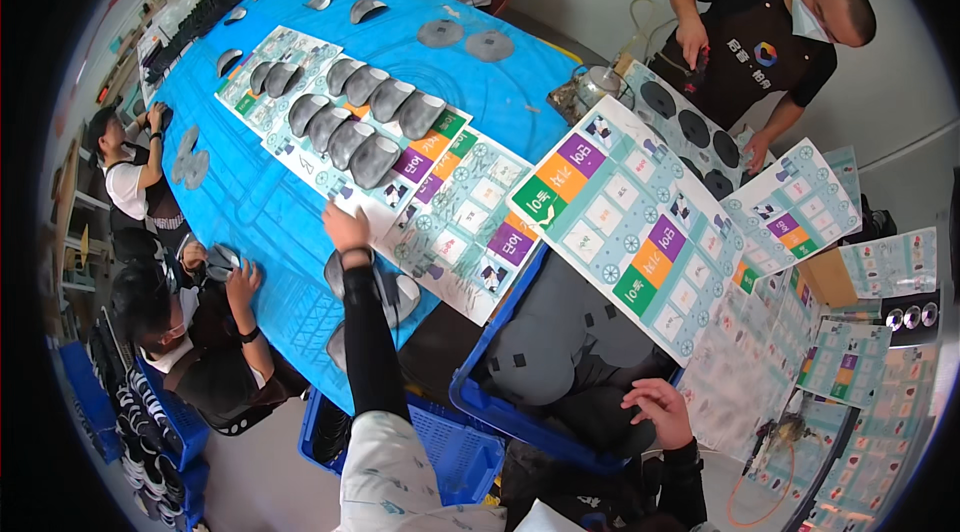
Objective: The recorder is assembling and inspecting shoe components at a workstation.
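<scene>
My left hand (347,230) reaches over the blue-covered table (280,242), beside the edge of a printed card sheet (455,222). Its fingers look apart and nothing shows in them; whether they touch the sheet I cannot tell. Rows of curved grey shell-shaped pieces (375,162) lie on the sheets beyond it. More grey pieces (403,300) sit by my left forearm, partly hidden. My right hand (660,412) hovers open over a blue crate (470,387). Flat dark grey pieces (540,352) with small black squares fill that crate.
Printed boards (625,222) overlap the crate's far side. At the right, a masked co-worker (765,42) holds a tool over black discs (690,127). Another co-worker (190,332) handles a grey piece at left. Flat grey discs (490,45) lie farther up the table. A blue basket (455,442) stands below.
</scene>
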`<state>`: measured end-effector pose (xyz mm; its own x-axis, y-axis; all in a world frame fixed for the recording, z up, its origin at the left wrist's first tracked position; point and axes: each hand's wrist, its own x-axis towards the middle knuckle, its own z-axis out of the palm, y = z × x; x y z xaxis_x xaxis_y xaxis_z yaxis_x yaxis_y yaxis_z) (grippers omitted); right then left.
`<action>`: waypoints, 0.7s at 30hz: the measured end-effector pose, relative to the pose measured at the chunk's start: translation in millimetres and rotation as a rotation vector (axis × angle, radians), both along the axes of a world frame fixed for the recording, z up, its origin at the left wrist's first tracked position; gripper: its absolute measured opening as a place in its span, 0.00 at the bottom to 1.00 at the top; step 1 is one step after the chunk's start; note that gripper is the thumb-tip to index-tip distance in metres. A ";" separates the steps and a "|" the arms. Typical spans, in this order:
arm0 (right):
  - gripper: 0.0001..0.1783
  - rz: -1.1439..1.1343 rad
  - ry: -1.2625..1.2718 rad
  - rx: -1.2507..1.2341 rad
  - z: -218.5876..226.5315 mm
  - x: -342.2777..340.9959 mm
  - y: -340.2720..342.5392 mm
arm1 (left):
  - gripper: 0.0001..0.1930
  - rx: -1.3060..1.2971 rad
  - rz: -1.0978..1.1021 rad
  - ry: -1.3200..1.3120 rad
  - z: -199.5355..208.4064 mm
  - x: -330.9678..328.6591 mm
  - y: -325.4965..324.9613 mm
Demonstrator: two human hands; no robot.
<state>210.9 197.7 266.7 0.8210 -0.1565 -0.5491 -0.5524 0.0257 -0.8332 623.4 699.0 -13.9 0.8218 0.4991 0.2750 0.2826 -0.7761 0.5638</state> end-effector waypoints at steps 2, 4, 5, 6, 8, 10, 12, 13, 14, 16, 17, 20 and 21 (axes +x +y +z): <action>0.15 -0.007 0.002 0.008 -3.7 -3.2 -8.2 | 0.31 0.135 -0.433 0.014 23.0 -78.2 -52.6; 0.15 0.017 -0.005 0.050 -0.8 -5.7 -4.6 | 0.40 0.275 -0.832 0.208 38.3 -145.7 -70.7; 0.15 0.009 -0.034 0.042 4.5 -8.2 -14.3 | 0.45 0.404 -0.991 0.331 83.1 -169.2 -110.7; 0.15 0.029 -0.066 0.064 6.3 -7.0 -13.3 | 0.45 0.506 -1.060 0.435 91.8 -186.6 -114.9; 0.15 0.056 -0.070 0.096 8.2 -5.6 -7.7 | 0.39 0.560 -1.106 0.240 71.2 -202.0 -107.0; 0.15 0.050 -0.072 0.091 11.6 -8.0 -8.4 | 0.34 0.542 -1.121 0.171 63.3 -203.3 -111.9; 0.15 0.079 -0.094 0.106 15.3 -9.6 -11.1 | 0.20 0.337 -1.164 0.254 62.2 -199.9 -114.6; 0.15 0.068 -0.102 0.099 17.8 -12.3 -14.9 | 0.20 0.337 -1.175 0.242 63.7 -198.0 -121.1; 0.15 0.055 -0.096 0.098 20.2 -15.2 -18.7 | 0.15 0.193 -0.998 0.199 65.0 -196.3 -127.9; 0.15 0.034 -0.096 0.100 23.8 -22.7 -24.8 | 0.13 -0.007 -0.727 0.103 60.1 -188.9 -131.8; 0.15 0.021 -0.101 0.092 23.2 -25.1 -27.9 | 0.13 -0.002 -0.731 0.098 53.9 -185.7 -124.7; 0.13 -0.019 -0.105 0.092 12.3 -25.1 -34.9 | 0.16 -0.472 -0.475 -0.029 22.3 -186.2 -78.8; 0.13 -0.070 -0.085 0.073 5.5 -27.4 -39.0 | 0.16 -0.474 -0.482 -0.025 19.7 -185.0 -75.7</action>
